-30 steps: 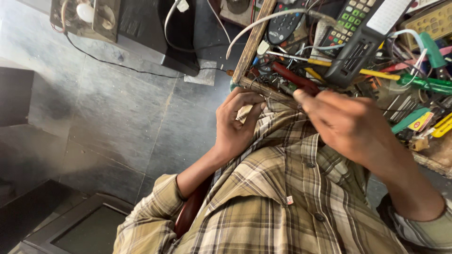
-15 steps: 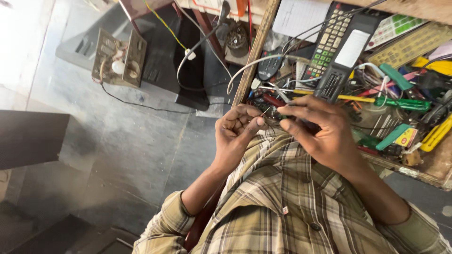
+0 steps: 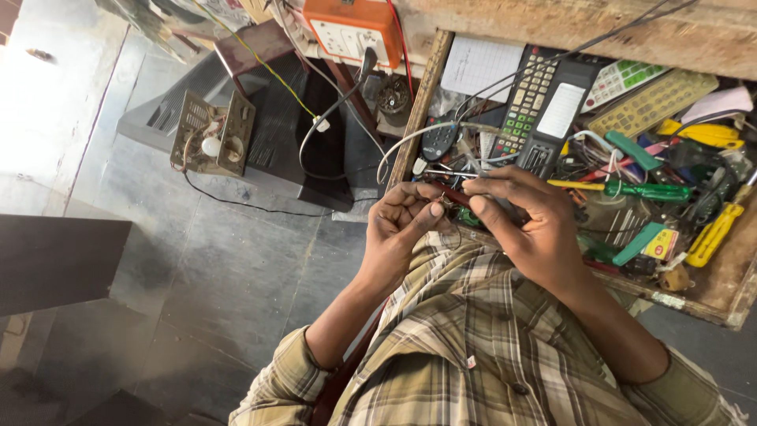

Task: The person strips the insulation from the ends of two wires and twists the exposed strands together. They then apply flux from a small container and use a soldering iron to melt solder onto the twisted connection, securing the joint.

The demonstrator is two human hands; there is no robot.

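pinching a small part (image 3: 451, 203), left hand (image 3: 402, 229) and right hand (image 3: 528, 225) crowd the tray edge (image 3: 418, 110)

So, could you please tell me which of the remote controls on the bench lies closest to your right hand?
The black remote with the white panel; its lower end nearly meets the right hand.

held piece: the small part pinched between the hands (image 3: 451, 207) at mid frame is too small and too covered by fingertips (image 3: 432, 210) to identify.
drawer (image 3: 737, 304): cut off by the right edge.
orange box (image 3: 347, 28): top cropped at the upper edge.
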